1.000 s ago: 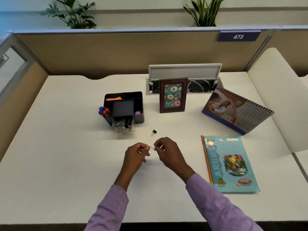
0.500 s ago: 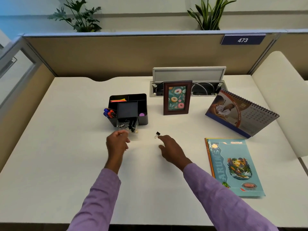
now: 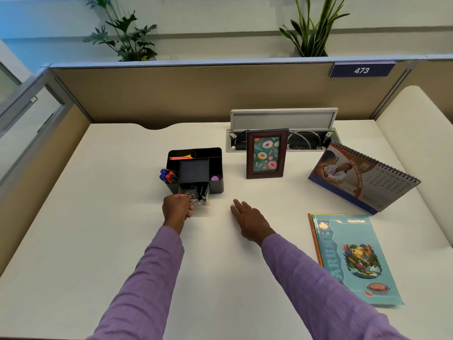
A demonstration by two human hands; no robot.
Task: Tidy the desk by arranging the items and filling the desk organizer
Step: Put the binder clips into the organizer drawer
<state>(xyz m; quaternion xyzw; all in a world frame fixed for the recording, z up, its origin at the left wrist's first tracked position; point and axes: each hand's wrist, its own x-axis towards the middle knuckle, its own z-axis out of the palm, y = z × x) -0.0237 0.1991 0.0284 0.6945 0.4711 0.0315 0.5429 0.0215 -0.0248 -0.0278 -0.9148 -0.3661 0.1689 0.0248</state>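
Organizer: showing black
Sleeves: showing purple
Frame: displaying teal doughnut print, brown border
Notebook: showing light blue

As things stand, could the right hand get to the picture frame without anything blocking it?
Probably yes. The right hand lies flat on the desk, holding nothing visible, and only bare desk shows between it and the picture frame. The organizer sits off to the left.

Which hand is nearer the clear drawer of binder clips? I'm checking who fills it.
Left. The left hand is at the clear drawer, at its front; the right hand lies on the desk off to the drawer's right.
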